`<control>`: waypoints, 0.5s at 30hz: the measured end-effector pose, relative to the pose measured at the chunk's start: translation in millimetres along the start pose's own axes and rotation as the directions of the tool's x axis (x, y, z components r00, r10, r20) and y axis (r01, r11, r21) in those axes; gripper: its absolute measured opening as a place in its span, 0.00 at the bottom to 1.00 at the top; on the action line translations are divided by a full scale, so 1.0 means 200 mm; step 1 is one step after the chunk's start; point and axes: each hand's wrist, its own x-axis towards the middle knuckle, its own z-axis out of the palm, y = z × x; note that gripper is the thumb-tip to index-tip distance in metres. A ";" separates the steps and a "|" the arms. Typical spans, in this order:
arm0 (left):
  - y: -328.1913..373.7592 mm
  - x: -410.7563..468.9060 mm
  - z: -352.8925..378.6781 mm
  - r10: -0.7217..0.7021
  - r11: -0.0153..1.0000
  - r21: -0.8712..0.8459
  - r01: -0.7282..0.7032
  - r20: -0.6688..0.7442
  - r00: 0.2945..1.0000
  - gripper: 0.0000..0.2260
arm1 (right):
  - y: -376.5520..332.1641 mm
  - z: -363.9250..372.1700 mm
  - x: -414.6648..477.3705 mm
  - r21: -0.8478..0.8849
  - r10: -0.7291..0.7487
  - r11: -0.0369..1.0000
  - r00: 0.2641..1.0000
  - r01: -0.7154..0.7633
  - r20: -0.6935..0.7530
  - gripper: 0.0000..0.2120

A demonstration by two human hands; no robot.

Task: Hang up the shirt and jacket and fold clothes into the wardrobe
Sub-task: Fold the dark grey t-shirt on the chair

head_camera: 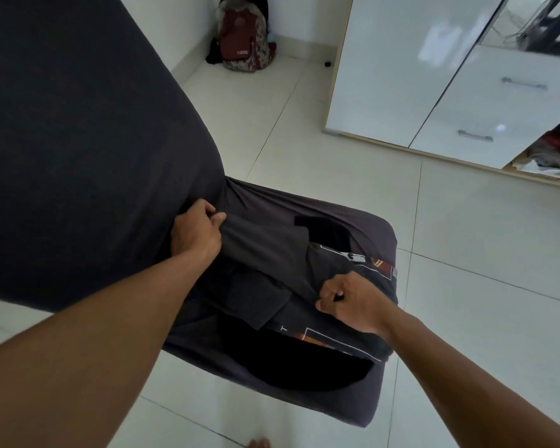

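Head view, single camera. The left hand (196, 232) was closed around the far edge of a dark grey garment (265, 253), at the back edge of the chair seat (353, 396), just where the seat met the covered chair back (78, 140). The right hand (353, 302) was also closed, pinching what looked like the same garment's near edge close to the seat's right edge, so the cloth was held between the two hands. The grey garment lay partly doubled over a printed T-shirt (337, 339), and a black garment (304, 370) lay under both toward the seat's front edge. Another black piece (327, 227) showed near the back right corner; what it was could not be told. Progress, as a judgement: early to middle. One garment was mid-fold and the pile was all on the chair. Carrying the clothes to the wardrobe (401, 59) appeared to be left to do. No hanger, shirt or jacket on a rail was in view, so the state of the hanging could not be told. The seat and back wore a dark fitted cover, drawn taut at the seat's corners. Room: pale tiled floor (482, 253); a white glossy wardrobe well apart from the chair, with two drawers (505, 101) shut; beside these an open compartment (550, 150) holding indistinct items; a patterned backpack (244, 37) leaning in the far corner.
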 end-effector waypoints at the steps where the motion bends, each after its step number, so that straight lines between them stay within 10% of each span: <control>1: 0.01 0.01 0.00 -0.009 0.999 0.045 0.009 0.006 1.000 0.11 | -0.02 -0.03 0.01 0.030 0.004 1.000 1.000 -0.004 -0.006 0.14; 8: 0.01 -0.02 0.01 -0.226 0.974 0.080 0.214 0.203 0.953 0.17 | -0.14 -0.09 0.19 -0.066 -0.070 0.997 0.928 0.049 -0.367 0.18; 15: -0.04 -0.10 0.06 -0.270 0.961 -0.027 0.275 0.126 0.955 0.13 | -0.23 -0.20 0.44 0.089 0.128 0.990 0.971 -0.112 -0.204 0.23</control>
